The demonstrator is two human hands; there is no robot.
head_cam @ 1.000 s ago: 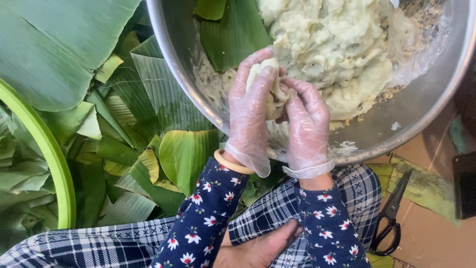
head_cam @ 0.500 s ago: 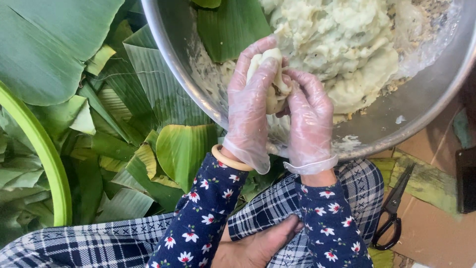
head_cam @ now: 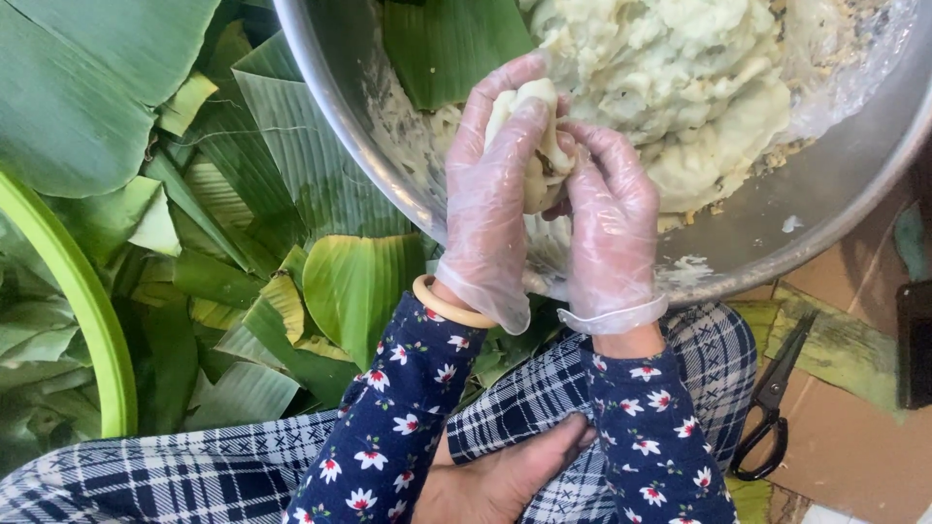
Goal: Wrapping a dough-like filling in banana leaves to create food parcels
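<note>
My left hand [head_cam: 493, 209], in a thin clear plastic glove, was wrapped around a small pale lump of soft dough [head_cam: 532, 146], and my right hand [head_cam: 609, 225], in the same kind of glove, pressed on the lump from the other side. Both hands were closed on that lump, with the fingers curled snug around it, so it sat squeezed between my two palms. The lump was up in the air, just over the near edge of the big round shiny metal bowl [head_cam: 835, 228]. Inside the bowl lay a big heap of the same pale mushy dough [head_cam: 680, 87], right behind my hands, and a flat green leaf piece [head_cam: 442, 49] lay against the bowl's inner wall. I wore a yellow ring bracelet [head_cam: 449, 306] on my left wrist and dark blue sleeves with little white and red flowers [head_cam: 388, 427]. Under my arms was blue and white checked cloth [head_cam: 175, 475], and another bare hand [head_cam: 500, 475] rested on it near the bottom. To the left of the bowl lay a thick pile of long green banana leaves [head_cam: 194, 194], some with yellow edges, and a curved bright green rim [head_cam: 97, 320] ran along the far left. A pair of black scissors [head_cam: 772, 398] lay on brown cardboard [head_cam: 845, 437] to the right, well apart from my hands.
</note>
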